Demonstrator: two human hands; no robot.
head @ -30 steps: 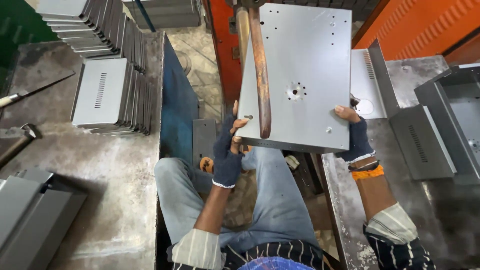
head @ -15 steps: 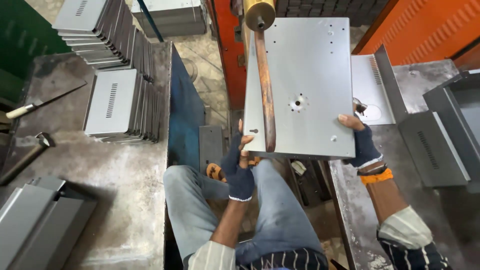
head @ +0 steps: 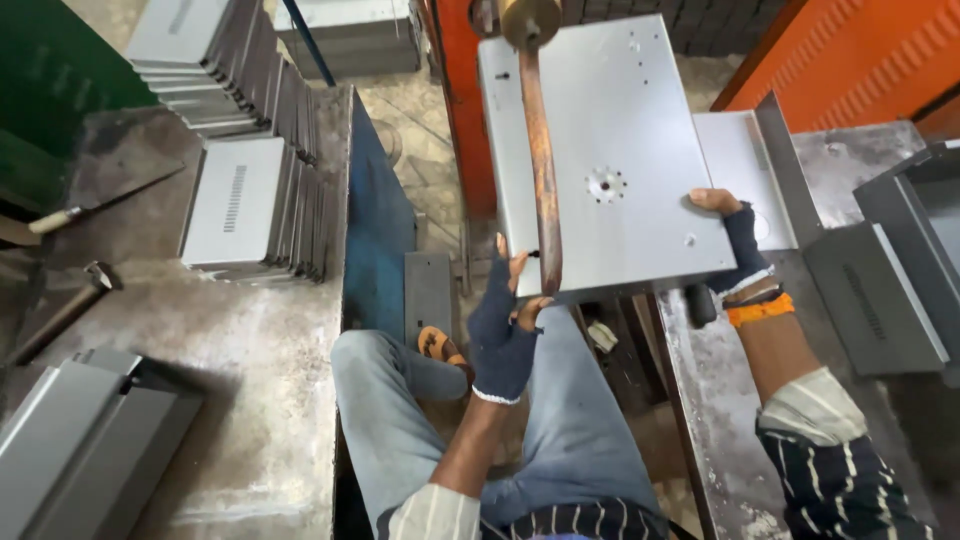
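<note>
Currently your left hand (head: 503, 335) and right hand (head: 738, 240) each hold a tight grip on the grey panel (head: 620, 150) under the copper arm (head: 540, 170); finished-looking panels (head: 245, 205) are stacked on the surface (head: 260, 400).

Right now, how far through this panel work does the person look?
Done: grey panels stand stacked on the left bench. In hand: left hand and right hand hold a flat sheet under the copper electrode arm. Left: more grey pieces lie to the right; their state is unclear.
</note>
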